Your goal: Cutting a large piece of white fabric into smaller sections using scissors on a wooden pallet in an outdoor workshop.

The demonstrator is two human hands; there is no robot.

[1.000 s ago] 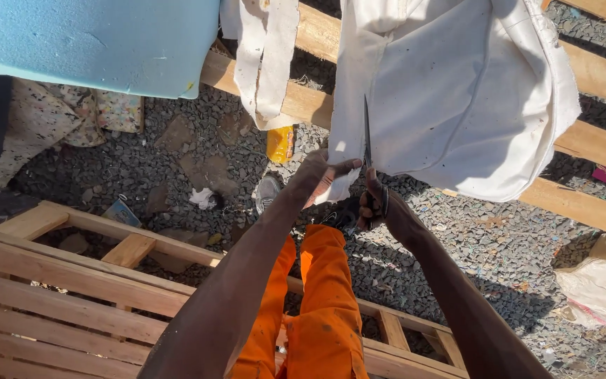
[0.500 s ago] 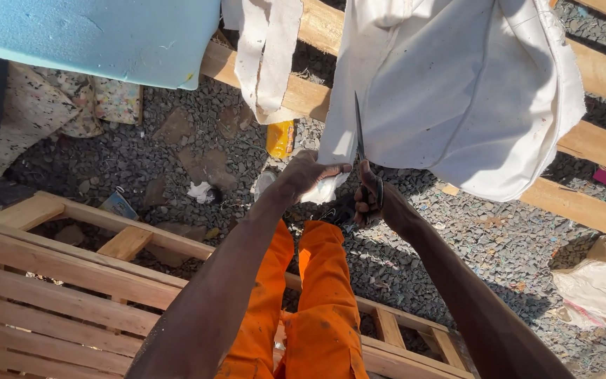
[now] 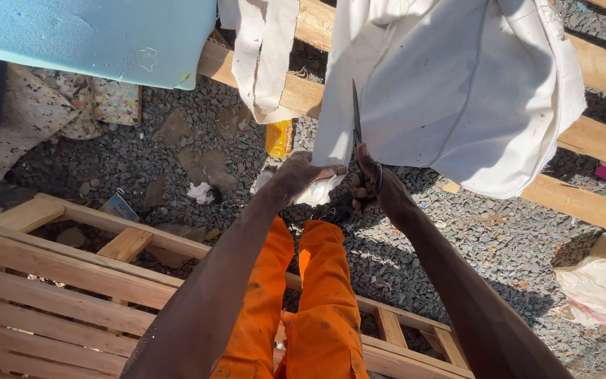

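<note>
Two bare hands meet at the lower corner of a white cloth (image 3: pixel 457 91) that hangs over wooden beams (image 3: pixel 583 203) above gravel (image 3: pixel 499 238). The left hand (image 3: pixel 301 175) is closed, thumb pressed against fingers, pinching the cloth's bottom edge and pulling it taut just left of the blade. The right hand (image 3: pixel 373 184) is wrapped around the handles of dark scissors (image 3: pixel 358 133), fingers through the loops; the blades point straight up and lie against the cloth, close together, though whether they are fully shut cannot be told. Both hands sit nearly touching, with the cloth's corner between them. A narrower white strip (image 3: pixel 264 56) hangs from the beam to the left, apart from the cloth. Further left, a light blue foam slab (image 3: pixel 85 35) lies over patterned rags (image 3: pixel 57 112). On the gravel below the strip sits a small yellow wrapper (image 3: pixel 278 139), and a crumpled white scrap (image 3: pixel 199 191) lies nearby. Orange trouser legs (image 3: pixel 310 302) show under the forearms, standing beside a wooden pallet (image 3: pixel 57 274). At the right edge lies a pale sack (image 3: pixel 601 281).
</note>
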